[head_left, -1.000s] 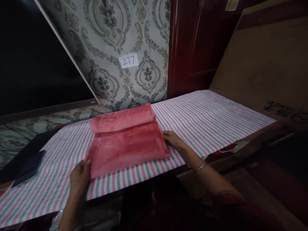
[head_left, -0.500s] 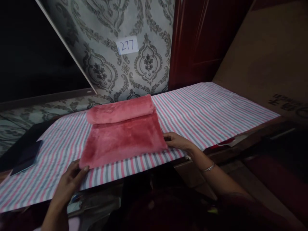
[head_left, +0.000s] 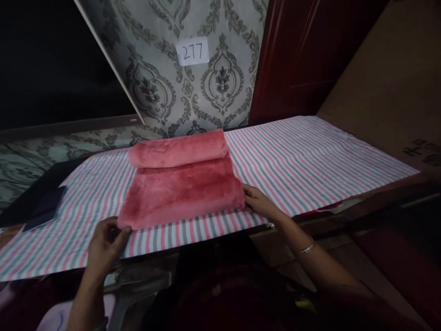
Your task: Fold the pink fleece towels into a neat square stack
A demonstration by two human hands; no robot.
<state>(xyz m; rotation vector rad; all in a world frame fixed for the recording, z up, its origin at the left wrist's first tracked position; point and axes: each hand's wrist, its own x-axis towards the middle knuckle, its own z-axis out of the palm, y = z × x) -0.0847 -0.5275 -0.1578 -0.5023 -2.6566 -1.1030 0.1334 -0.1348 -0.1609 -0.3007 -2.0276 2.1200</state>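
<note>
One pink cloth (head_left: 186,188) is stretching between the left grip (head_left: 99,248), which is pinching its near corner, and the right grip (head_left: 261,203), touching its edge, closure unclear.

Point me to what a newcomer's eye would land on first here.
Likely the pink plush cloth, the brightest block of colour, lying left of centre on the striped sheet, with the left grip and right grip at its near corners. Next would come the white paper marked 277 on the patterned wall above, then the big dark screen at upper left.
</note>
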